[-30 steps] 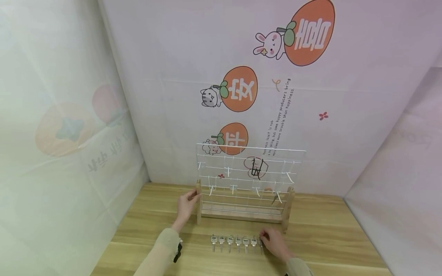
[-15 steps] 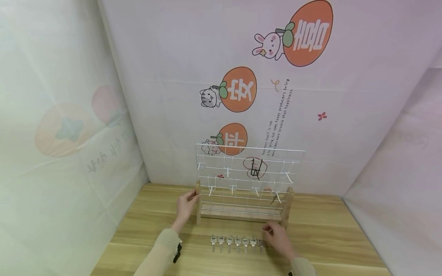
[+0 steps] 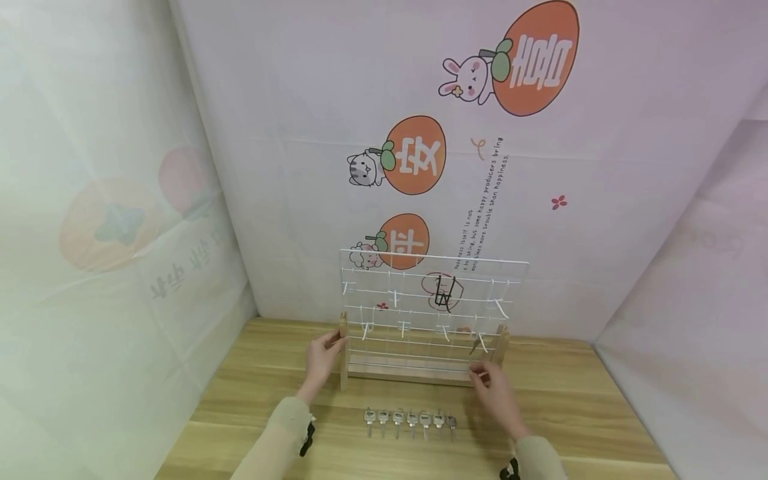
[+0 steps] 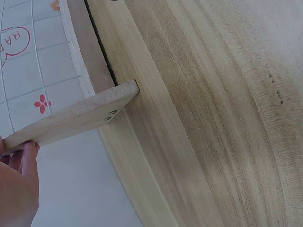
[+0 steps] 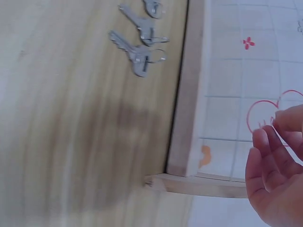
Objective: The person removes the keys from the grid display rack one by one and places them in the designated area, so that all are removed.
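Note:
A wire grid rack stands on a wooden base (image 3: 408,374) with several white hooks on it. My left hand (image 3: 322,357) grips its left wooden side post (image 3: 345,367); the left wrist view shows the fingers (image 4: 30,163) against the post's outer face. My right hand (image 3: 497,393) is raised before the rack's lower right part, fingers loosely bent, nothing showing between them. Just above its fingertips, a dark key-like shape (image 3: 475,345) hangs by the lower right hook (image 3: 483,343). A row of several silver keys (image 3: 412,420) lies on the table in front of the rack.
The wood-grain table (image 3: 270,380) is enclosed by pale cloth walls, and the rack stands close to the back wall (image 3: 300,200) with its orange fruit prints. The rack's right post (image 3: 503,340) is beside my right hand.
My right hand has left the rightmost key in the row and moved up and forward to the rack's lower right. My left hand stays on the post.

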### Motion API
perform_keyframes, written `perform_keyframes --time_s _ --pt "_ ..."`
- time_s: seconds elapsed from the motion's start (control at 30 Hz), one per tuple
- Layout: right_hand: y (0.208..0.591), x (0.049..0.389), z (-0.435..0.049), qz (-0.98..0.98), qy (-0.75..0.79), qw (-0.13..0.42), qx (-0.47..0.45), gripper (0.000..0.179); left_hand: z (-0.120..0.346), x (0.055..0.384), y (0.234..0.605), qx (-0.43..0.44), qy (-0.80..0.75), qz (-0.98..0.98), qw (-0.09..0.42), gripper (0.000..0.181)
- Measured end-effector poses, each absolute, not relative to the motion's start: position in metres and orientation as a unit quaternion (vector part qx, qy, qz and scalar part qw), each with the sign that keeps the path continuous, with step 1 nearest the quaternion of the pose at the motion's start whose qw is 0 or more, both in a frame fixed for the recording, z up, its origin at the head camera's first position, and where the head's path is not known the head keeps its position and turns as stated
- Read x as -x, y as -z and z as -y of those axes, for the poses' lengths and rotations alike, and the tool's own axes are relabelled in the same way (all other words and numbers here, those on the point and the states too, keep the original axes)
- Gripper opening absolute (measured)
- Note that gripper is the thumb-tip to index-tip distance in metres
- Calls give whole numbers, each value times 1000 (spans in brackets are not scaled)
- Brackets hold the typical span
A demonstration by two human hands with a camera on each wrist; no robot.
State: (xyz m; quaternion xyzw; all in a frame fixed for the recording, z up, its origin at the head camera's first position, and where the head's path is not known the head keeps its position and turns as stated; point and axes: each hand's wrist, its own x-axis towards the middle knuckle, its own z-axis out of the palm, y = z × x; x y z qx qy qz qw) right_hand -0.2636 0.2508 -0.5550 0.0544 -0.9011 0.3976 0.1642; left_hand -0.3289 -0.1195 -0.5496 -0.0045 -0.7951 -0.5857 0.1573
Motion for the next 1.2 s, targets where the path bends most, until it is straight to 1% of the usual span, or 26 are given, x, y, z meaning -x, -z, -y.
perform_keyframes --time_s 0.23,0.4,0.73,0.87,1.07,1.2 --pt "538 272 -257 886 -416 204 -26 14 119 329 549 8 582 797 159 34" --pt "529 276 -259 883 -421 209 8 17 120 330 550 3 578 800 159 34" --pt "518 282 -257 880 -425 208 32 25 120 330 551 3 585 797 152 35" --pt "516 284 -256 879 -424 213 38 23 120 330 551 5 581 799 157 34" --pt "515 286 -255 882 -401 247 28 17 121 330 549 12 586 795 157 33" --pt "514 288 -254 882 -394 256 27 12 121 329 548 17 589 793 154 33"
